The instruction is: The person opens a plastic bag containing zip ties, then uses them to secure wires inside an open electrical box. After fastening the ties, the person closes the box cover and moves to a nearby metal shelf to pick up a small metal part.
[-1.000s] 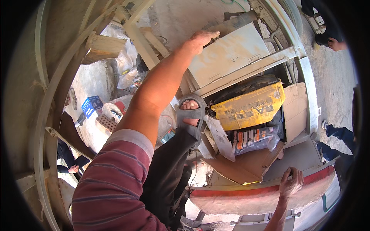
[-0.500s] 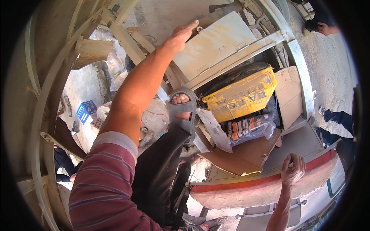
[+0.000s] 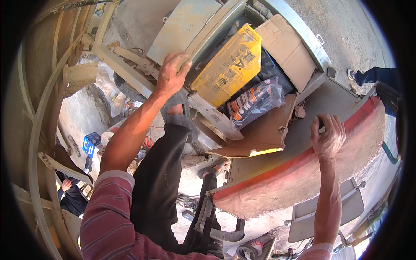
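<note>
My left hand point(image 3: 172, 74) is at the near corner of a worn grey metal lid point(image 3: 184, 26), its fingers curled and pressed together. What lies under those fingers is hidden. Just right of it, a dirty yellow carton point(image 3: 232, 65) sits in an open compartment. A clear plastic bag with dark and orange contents point(image 3: 260, 99) lies beside the carton. Over a red-edged panel, my right hand point(image 3: 328, 135) is closed in a loose fist. A dark spot shows between its thumb and forefinger; I cannot tell whether it is an object or shadow.
Torn cardboard flaps point(image 3: 260, 134) stick out around the compartment. A red-edged panel point(image 3: 294, 167) spans the right. My sandalled foot point(image 3: 177, 113) rests by the compartment. A metal frame point(image 3: 32, 130) curves along the left, near a blue box point(image 3: 91, 144). Another person's leg point(image 3: 375, 78) shows at right.
The view has shifted, with the compartment now farther left and up. My left hand has drawn back from the lid's far edge to its near corner, fingers now curled. My right arm reaches farther in.
</note>
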### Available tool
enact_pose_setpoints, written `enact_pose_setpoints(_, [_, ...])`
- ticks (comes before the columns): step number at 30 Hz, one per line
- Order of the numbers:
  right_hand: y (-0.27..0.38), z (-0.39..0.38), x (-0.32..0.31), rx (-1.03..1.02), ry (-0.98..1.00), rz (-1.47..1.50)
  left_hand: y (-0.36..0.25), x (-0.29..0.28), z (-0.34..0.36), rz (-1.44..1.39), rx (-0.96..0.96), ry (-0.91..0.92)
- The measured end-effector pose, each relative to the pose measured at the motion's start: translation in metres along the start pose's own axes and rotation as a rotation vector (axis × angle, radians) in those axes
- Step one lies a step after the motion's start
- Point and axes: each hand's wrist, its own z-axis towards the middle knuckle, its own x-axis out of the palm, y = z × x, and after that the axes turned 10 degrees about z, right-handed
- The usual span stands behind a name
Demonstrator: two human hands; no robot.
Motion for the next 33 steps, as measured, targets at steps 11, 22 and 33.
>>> enact_pose_setpoints(11, [-0.011,-0.005,0.002,-0.032,-0.112,0.070,-0.150,-0.068,-0.041,-0.179,0.040,0.747])
enact_pose_setpoints(22, [-0.019,-0.019,-0.005,-0.045,-0.231,0.254,-0.321,-0.054,-0.094,0.039,0.261,1.133])
enact_pose_setpoints(33, [-0.004,-0.277,-0.034,0.291,-0.282,0.286,-0.323,0.014,-0.222,-0.281,-0.122,0.690])
